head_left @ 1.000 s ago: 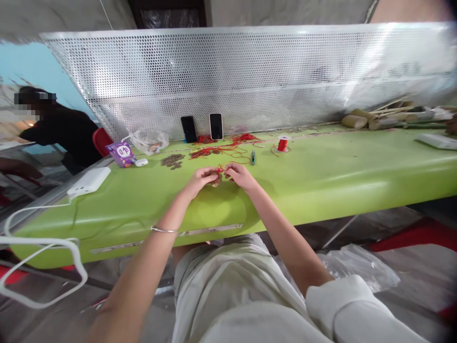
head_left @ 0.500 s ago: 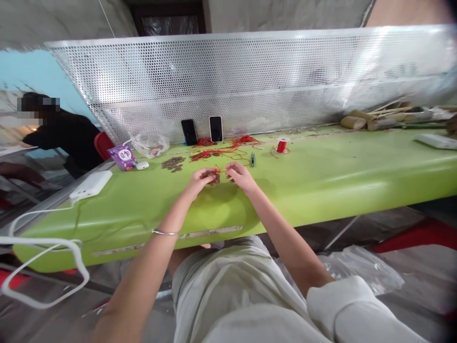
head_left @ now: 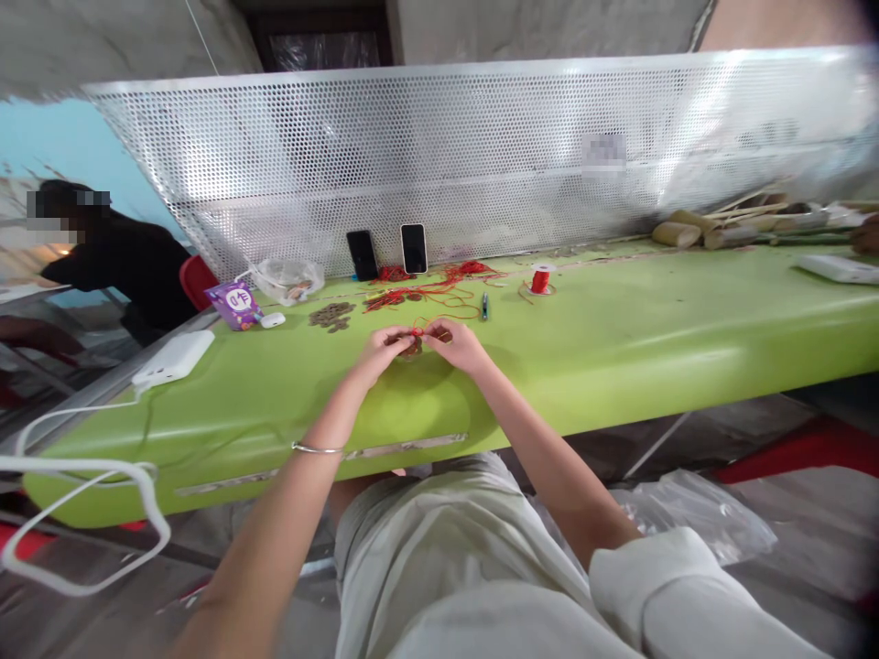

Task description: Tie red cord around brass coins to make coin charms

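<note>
My left hand [head_left: 385,350] is closed in a pinch on a small bunch of brown coins [head_left: 410,349] tied with red cord [head_left: 417,331]. Close beside it, my right hand [head_left: 451,342] pinches the red cord near its knot, the fingertips almost meeting those of the left. The coins hang just over the green tabletop [head_left: 426,403]. Behind the hands lies a tangle of loose red cords [head_left: 439,291]. To the left is a pile of brown coins [head_left: 330,316], and to the right a small cutter [head_left: 484,307] and a spool of red cord [head_left: 541,280].
Two phones [head_left: 414,249] lean near the perforated metal panel [head_left: 481,156]. At the left are a purple packet [head_left: 235,305], a plastic bag [head_left: 288,278], a white earbud case [head_left: 273,319] and a white power bank [head_left: 174,359]. Bamboo pieces [head_left: 732,236] lie far right. A person [head_left: 130,261] sits at far left.
My right hand has moved left and slightly down, closing on the cord near the knot. My left hand has stayed on the coins.
</note>
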Available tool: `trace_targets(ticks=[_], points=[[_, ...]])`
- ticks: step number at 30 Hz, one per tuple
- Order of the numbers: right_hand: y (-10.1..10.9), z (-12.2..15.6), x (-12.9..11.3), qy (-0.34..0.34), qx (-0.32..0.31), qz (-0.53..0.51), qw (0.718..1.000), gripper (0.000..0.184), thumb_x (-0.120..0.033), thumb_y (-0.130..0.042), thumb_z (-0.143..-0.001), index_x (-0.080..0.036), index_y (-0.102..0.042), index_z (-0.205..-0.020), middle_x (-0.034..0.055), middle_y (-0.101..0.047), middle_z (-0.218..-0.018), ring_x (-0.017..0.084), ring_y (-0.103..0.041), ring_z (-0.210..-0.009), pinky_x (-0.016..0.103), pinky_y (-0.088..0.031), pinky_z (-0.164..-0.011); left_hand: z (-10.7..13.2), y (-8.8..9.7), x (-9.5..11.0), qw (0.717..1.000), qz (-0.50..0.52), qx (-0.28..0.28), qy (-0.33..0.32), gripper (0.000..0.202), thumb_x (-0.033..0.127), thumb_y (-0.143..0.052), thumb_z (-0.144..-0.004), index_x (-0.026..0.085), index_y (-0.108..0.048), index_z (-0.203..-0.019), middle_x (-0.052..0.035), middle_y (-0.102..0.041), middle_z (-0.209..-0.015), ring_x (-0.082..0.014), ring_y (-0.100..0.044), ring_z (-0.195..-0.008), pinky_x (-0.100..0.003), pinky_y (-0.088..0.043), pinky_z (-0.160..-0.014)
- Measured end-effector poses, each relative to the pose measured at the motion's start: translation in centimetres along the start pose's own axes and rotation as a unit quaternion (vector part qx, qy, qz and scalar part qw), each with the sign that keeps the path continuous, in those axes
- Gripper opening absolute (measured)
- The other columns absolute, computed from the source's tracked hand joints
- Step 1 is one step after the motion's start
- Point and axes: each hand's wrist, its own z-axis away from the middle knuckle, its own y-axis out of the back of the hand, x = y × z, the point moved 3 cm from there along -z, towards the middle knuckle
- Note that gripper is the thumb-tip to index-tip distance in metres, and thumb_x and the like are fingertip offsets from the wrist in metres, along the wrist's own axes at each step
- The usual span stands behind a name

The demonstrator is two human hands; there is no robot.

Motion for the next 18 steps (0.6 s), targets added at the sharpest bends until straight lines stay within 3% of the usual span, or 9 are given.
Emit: trace_targets(ticks=[7,10,14,16,18], points=[[-0.1,0.1,-0.2,0.012,-0.001,0.014,1.000,0.009,-0.026,-0.059,-0.077,-0.017,-0.061,-0.077,0.0013,-0.065,-0.075,0.012,-0.059,-0.066,0.026,-0.047,-0.069,-0.1,0.0,-0.3,0.999,-0.044,0.005,-0.019,0.036,0.044,-0.077,-0.055,0.016,-0.071,-0.076,-0.0066,-0.072,-0.074,-0.0191,-0.064,-0.067,-0.030,-0.049,-0.065],[0.2,0.0,-0.3,0.013,0.025,0.021,0.999,0.013,-0.026,-0.060,-0.075,-0.017,-0.060,-0.084,0.0041,-0.064,-0.085,0.014,-0.059,-0.075,0.027,-0.048,-0.073,-0.2,0.2,-0.3,0.996,-0.079,0.025,-0.044,0.034,0.045,-0.074,-0.059,0.015,-0.070,-0.076,-0.0065,-0.071,-0.071,-0.0188,-0.063,-0.064,-0.029,-0.048,-0.061],[0.9,0.1,-0.8,0.014,0.070,0.034,0.997,0.032,-0.029,-0.062,-0.074,-0.017,-0.056,-0.103,0.0115,-0.056,-0.111,0.020,-0.054,-0.097,0.031,-0.047,-0.079,-0.1,1.2,0.4,0.975,-0.151,0.119,-0.110,0.028,0.040,-0.064,-0.070,0.015,-0.069,-0.082,-0.0064,-0.068,-0.071,-0.0180,-0.061,-0.063,-0.028,-0.046,-0.060],[0.8,0.3,-1.3,0.021,0.043,0.033,0.998,0.025,-0.029,-0.057,-0.078,-0.016,-0.059,-0.099,0.0104,-0.060,-0.105,0.019,-0.056,-0.093,0.030,-0.047,-0.076,0.3,1.6,1.1,0.952,-0.195,0.177,-0.154,0.024,0.035,-0.058,-0.076,0.015,-0.068,-0.085,-0.0069,-0.067,-0.077,-0.0179,-0.060,-0.067,-0.028,-0.045,-0.063],[0.2,0.5,-1.8,0.033,-0.025,0.026,0.999,0.017,-0.028,-0.055,-0.080,-0.016,-0.064,-0.088,0.0064,-0.065,-0.090,0.016,-0.060,-0.080,0.028,-0.048,-0.073,0.8,1.5,1.8,0.928,-0.240,0.206,-0.199,0.021,0.031,-0.055,-0.079,0.016,-0.067,-0.087,-0.0081,-0.066,-0.085,-0.0186,-0.060,-0.073,-0.029,-0.045,-0.069]])
